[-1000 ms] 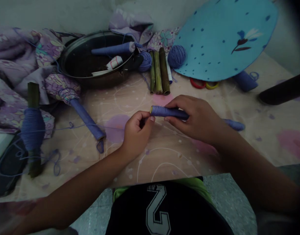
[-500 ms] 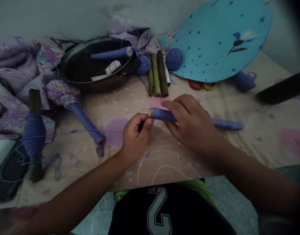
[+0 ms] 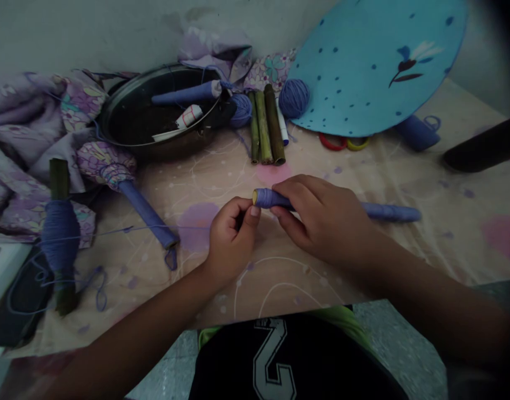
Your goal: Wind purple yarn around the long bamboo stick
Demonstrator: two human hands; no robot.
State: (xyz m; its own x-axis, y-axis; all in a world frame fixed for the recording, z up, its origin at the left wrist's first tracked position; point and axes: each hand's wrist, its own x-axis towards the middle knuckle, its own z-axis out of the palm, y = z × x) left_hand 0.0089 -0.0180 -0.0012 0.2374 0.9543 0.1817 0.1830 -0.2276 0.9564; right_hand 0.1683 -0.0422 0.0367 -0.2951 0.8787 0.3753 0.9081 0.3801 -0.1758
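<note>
Just above the patterned desk (image 3: 288, 283), the right hand (image 3: 324, 219) wraps a firm grip around a purple thread-wrapped stick (image 3: 271, 198), holding it level, while the left hand (image 3: 232, 239), fingers pressed together, pinches a thin purple thread (image 3: 184, 227) close beside the stick's yellow end.

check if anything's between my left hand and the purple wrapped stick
Nothing visible stands in the way. The left hand is right at the end of the purple thread-wrapped stick, with its thumb and fingers against it and no gap showing. The right hand grips the same stick further along.
</note>
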